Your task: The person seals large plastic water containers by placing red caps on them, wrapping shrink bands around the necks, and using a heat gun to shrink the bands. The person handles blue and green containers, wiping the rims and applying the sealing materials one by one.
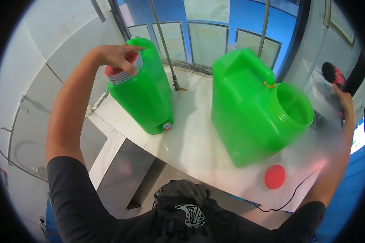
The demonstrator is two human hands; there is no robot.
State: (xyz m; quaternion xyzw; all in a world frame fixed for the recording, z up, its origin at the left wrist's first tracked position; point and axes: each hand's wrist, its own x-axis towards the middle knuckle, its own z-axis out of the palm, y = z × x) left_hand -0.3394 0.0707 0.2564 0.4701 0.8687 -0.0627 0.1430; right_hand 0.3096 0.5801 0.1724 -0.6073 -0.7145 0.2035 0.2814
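Observation:
On the left of the white counter stands a green jerrycan (144, 101) with a small round plug low on its front. Its red cap (112, 70) is ringed by a white printed band (118, 77). My left hand (119, 56) reaches over this cap, thumb and fingers closed about its far side. To the right, a second green jerrycan (247, 121) tilts toward the right, its wide mouth uncovered. A loose red cap (275, 177) lies in front of it. Far right, my right hand (344, 100) is closed on a red-and-black blower-like tool (333, 76), partly blurred.
A thin metal pipe with a small tap (175, 83) comes down between the jerrycans. Another pipe (264, 28) hangs behind the right one. A black cord (298, 189) runs over the counter's front right edge. Behind the white counter (186, 117) is a window.

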